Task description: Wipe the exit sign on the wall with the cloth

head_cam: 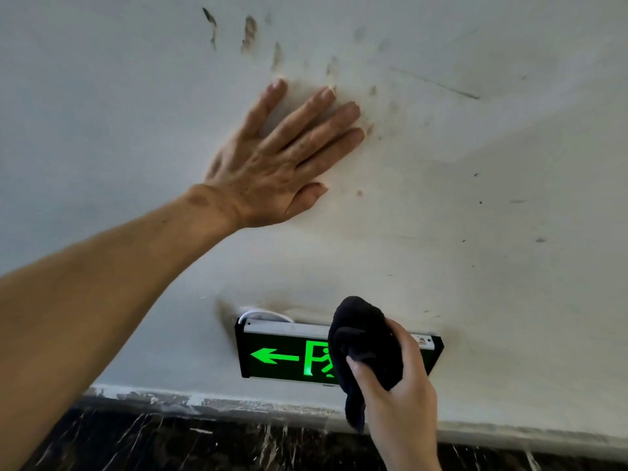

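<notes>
1. Where the view starts at the bottom, dark marble-look floor (pixel 136 440) w/ pale streaks runs along the base of the wall, meeting it at a scuffed grey strip (pixel 210 402).
2. Right hand (pixel 397 385) comes up from bottom centre-right, fingers curled round a black cloth (pixel 365 338), thumb pressing into its front. Cloth is bunched; a tail hangs below the hand.
3. Cloth is pressed against the exit sign (pixel 282 351), covering approx its middle, incl. part of the green running-figure symbol. Top of the cloth sits above the sign's upper edge.
4. Sign is low on the wall, just above the floor strip: black face, green arrow (pixel 273 355) pointing left, grey top rail. White cable (pixel 261 314) loops out behind its top left corner. Right end of the sign shows past the hand.
5. Left forearm reaches in from the left edge. Left hand (pixel 272 164) lies flat on the white wall (pixel 492 198) well above the sign, fingers spread, holding nothing.
6. Dark smudges (pixel 249 30) & scuffs mark the wall above the fingertips and to the right of them.
</notes>
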`<state>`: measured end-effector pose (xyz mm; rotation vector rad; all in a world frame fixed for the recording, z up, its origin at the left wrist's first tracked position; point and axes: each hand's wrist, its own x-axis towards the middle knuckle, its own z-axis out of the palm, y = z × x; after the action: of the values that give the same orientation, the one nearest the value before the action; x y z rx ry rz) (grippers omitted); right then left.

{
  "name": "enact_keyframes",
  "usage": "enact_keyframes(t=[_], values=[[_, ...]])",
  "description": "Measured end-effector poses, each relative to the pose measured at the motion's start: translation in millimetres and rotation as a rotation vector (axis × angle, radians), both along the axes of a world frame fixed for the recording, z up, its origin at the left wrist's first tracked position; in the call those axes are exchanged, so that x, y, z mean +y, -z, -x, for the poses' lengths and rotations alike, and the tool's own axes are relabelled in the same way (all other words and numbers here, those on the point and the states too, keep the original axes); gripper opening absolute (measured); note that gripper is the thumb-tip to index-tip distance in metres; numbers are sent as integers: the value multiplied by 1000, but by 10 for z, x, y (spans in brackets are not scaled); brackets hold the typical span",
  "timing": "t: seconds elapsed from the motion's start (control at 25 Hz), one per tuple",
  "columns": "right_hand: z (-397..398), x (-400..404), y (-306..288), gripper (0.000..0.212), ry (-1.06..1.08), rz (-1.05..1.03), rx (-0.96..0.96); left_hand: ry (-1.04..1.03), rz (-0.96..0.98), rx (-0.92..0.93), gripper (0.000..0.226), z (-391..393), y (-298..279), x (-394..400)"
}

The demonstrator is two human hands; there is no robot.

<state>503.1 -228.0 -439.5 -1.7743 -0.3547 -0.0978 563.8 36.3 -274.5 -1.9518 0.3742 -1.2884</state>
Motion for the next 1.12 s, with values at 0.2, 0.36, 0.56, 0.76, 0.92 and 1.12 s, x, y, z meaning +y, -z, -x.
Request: enact_keyframes(t=[0.2, 0.36, 0.56, 0.76, 0.92, 1.12], values=[[-88, 361, 27, 73, -3, 245, -485, 10, -7, -10, 65, 9, -22, -13], [-218, 750, 78, 67, -93, 330, -782, 13, 6, -9, 66, 5, -8, -24], [-207, 1094, 353, 55, -127, 623, -836, 3, 4, -17, 70, 6, -22, -5], [-150, 1180, 515, 72, -320, 842, -697, 3, -1, -30, 68, -4, -18, -16], [-143, 1219, 472, 69, -275, 898, -709, -3, 3, -33, 68, -13, -19, -8], [-210, 1157, 456, 57, -227, 900, -726, -8, 4, -33, 69, -9, -10, -4]])
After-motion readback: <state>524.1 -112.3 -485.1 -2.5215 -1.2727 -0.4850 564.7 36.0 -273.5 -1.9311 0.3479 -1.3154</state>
